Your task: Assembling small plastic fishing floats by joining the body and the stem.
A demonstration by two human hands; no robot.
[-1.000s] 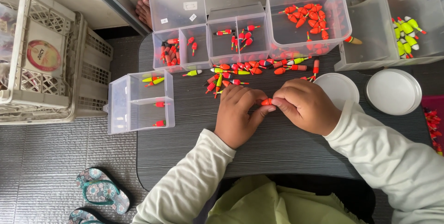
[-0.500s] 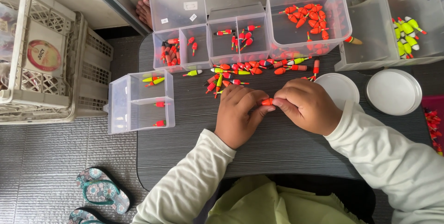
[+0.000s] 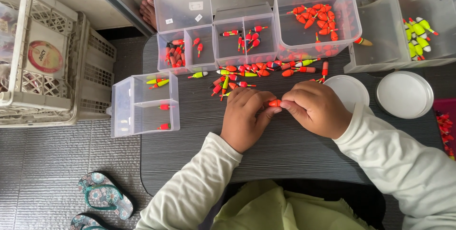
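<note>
One small orange-red plastic fishing float (image 3: 274, 102) pinched between left hand (image 3: 247, 116) and right hand (image 3: 316, 109) fingertips, above dark ribbed table (image 3: 199, 130). Judged light, stiff, slippery; best gripped at bulbous body.

Both hands meet mid-table: left hand (image 3: 245, 118) and right hand (image 3: 315, 108) pinch 1 small orange-red plastic fishing float (image 3: 274, 102) between fingertips, over dark grey ribbed tabletop (image 3: 199, 139); loose scatter of similar red and yellow floats (image 3: 256, 71) just beyond, clear plastic compartment boxes (image 3: 216, 37) behind
</note>
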